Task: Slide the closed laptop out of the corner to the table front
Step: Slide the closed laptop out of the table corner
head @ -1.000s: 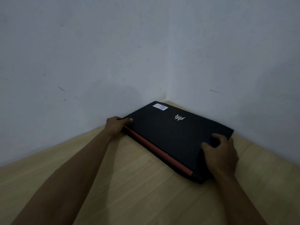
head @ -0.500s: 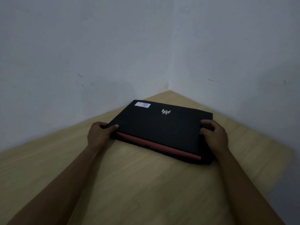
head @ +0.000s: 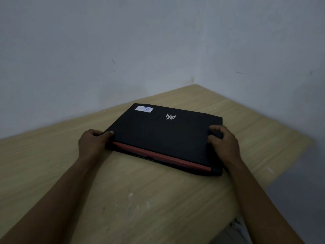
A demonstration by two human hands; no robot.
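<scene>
A closed black laptop (head: pixel 163 136) lies flat on the light wooden table (head: pixel 123 199). It has a silver logo, a white sticker at its far left corner and a red strip along the edge nearest me. My left hand (head: pixel 92 144) grips its near left corner, thumb on the lid. My right hand (head: pixel 223 143) grips the right side, fingers curled over the lid's edge. A wide band of bare tabletop separates the laptop from the corner where the two walls meet.
Two pale grey walls (head: pixel 88 50) meet behind the table at the back. The table's right edge (head: pixel 274 178) runs diagonally, with dark floor beyond it. A few white flecks mark the wood in front of the laptop.
With both hands holding it, the laptop has slid out of the wall corner toward me and turned to lie more squarely across my view. Bare table now shows behind it.
</scene>
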